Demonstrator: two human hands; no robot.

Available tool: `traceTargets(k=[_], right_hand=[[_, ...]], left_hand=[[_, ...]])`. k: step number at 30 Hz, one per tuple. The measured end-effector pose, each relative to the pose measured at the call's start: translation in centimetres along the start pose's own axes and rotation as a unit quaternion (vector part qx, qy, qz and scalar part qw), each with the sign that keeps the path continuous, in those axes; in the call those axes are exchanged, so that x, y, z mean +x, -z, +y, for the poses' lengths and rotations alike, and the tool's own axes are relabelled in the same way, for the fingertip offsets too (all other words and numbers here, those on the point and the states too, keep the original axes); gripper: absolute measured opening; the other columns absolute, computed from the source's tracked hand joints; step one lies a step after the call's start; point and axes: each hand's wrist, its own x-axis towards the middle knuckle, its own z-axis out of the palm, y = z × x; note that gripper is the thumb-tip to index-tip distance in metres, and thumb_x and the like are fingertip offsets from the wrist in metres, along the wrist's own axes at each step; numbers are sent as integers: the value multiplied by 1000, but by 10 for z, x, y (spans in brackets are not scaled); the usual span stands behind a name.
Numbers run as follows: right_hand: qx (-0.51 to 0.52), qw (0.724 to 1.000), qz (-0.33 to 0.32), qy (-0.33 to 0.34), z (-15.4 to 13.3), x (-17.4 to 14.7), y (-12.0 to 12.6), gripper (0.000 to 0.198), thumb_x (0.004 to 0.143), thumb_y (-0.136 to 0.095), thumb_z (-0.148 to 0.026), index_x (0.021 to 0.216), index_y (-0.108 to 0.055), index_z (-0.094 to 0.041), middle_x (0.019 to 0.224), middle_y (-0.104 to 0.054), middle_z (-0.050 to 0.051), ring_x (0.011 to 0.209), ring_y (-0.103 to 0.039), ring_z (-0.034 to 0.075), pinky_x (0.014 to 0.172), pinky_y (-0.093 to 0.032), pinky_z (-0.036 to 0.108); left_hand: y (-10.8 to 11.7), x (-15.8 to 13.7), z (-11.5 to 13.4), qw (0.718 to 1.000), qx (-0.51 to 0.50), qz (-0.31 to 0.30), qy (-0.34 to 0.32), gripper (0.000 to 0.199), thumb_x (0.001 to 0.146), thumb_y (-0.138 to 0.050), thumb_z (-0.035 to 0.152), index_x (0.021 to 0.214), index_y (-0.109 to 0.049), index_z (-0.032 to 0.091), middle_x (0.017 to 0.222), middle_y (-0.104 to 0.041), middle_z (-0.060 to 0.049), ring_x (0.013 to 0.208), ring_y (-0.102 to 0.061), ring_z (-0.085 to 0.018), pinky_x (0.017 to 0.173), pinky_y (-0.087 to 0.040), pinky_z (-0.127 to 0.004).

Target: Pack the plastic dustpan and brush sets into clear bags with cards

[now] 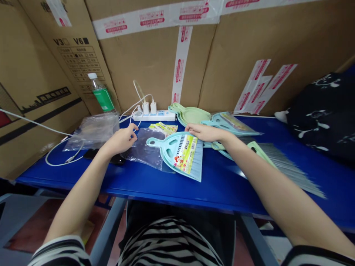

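A light blue dustpan [168,152] with a grey-bristled brush [197,159] and a yellow-green label card [188,154] lies on the table before me. My right hand [204,133] rests at its far edge, fingers stretched out and touching it. To the left, my left hand [123,139] hovers by the edge of a clear plastic bag [146,147], its fingers bent but apart, with nothing visible between them. Behind the bag lie more label cards [165,128]. Stacked green and blue dustpans [194,115] and a bagged blue dustpan [233,123] sit beyond my right hand.
Loose grey-bristled brushes [288,166] lie under and beyond my right forearm. More clear bags [95,127], a dark phone-like object [116,159], white cables [59,164], a power strip [158,116] and a bottle [102,94] occupy the left and back. Cardboard [149,59] walls the rear.
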Motion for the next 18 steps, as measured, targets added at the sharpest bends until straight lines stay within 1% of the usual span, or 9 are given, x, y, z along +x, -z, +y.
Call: traceTargets(k=[3,7,11,14,16,18], right_hand=[[13,1000,0,0,-2,0,0,19,88,-37,-18,93,-54,-21,102,-68,8,89,-62,19,76,-47,30],[33,999,-6,-11,-5,0,-1,19,87,-38,-16,95,-55,-20,96,-69,7,86,-61,19,73,-46,29],[43,999,4,-21,-5,1,-3,17,88,-40,-15,94,-54,-21,91,-69,5,81,-61,17,68,-45,27],[45,997,22,-57,-5,1,-4,13,87,-42,-16,91,-53,-21,85,-67,3,77,-60,17,65,-44,26],[56,995,35,-71,-6,2,-4,10,87,-44,-16,87,-52,-22,84,-67,3,77,-60,17,65,-44,26],[73,994,45,-70,-7,2,-5,10,87,-45,-15,84,-51,-22,86,-67,3,80,-60,17,67,-44,26]], left_hand=[[-2,2,-1,1000,-3,-2,21,37,83,-40,20,120,-43,17,100,-72,-9,82,-69,-21,75,-51,-31],[-6,5,-2,999,-51,-8,-14,37,81,-40,19,118,-43,18,102,-72,-9,83,-69,-20,75,-52,-31],[-10,6,-4,990,-131,-8,-43,37,79,-39,17,116,-42,17,105,-71,-10,73,-67,-16,68,-53,-29],[-12,7,-4,980,-192,5,-50,35,78,-38,14,113,-42,17,107,-69,-10,65,-65,-13,64,-53,-27],[-14,8,-4,973,-226,16,-50,35,77,-37,11,111,-42,17,107,-68,-10,58,-62,-10,59,-52,-25],[-16,9,-4,968,-246,20,-46,36,77,-36,9,111,-42,17,105,-68,-9,53,-60,-9,56,-51,-23]])
